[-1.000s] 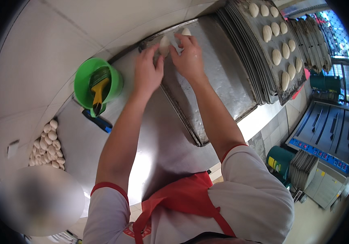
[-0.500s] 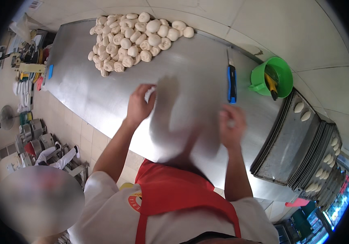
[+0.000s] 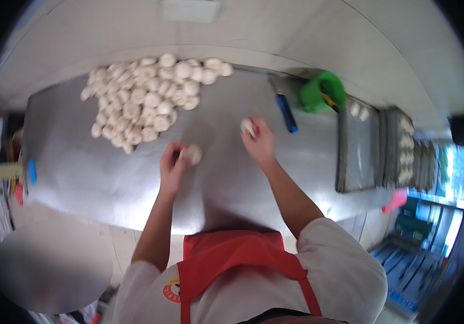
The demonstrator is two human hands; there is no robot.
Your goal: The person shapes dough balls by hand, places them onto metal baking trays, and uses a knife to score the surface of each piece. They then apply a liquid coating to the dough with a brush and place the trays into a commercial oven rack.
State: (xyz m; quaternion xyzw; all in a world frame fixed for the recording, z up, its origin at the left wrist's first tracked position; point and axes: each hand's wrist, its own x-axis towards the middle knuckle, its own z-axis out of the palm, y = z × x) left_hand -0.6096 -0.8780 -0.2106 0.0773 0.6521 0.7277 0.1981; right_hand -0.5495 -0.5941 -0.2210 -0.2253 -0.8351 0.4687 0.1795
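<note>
Over the steel table [image 3: 226, 178], my left hand [image 3: 175, 164] grips a pale round dough piece [image 3: 193, 155] between its fingers, right of and below a large heap of dough pieces [image 3: 140, 102]. My right hand [image 3: 258, 140], farther up and right, is closed on another dough piece [image 3: 246, 127]. A blue-and-black handled knife [image 3: 286, 110] lies just beyond it, beside a green jug [image 3: 315, 94] containing a yellow-handled brush [image 3: 329, 101]. Motion blur softens both hands and the dough.
Dark metal trays [image 3: 341, 167] stand at the table's right end, some bearing oval dough pieces [image 3: 405, 140]. Behind is a tiled wall [image 3: 275, 27]; a small blue object [image 3: 33, 171] lies near the left edge. Equipment [image 3: 405, 270] stands lower right.
The view has swung from the trays to the dough heap. My hands left the tray for the bare steel and each now grips a round dough piece; my right hand moved up and left since half a second ago.
</note>
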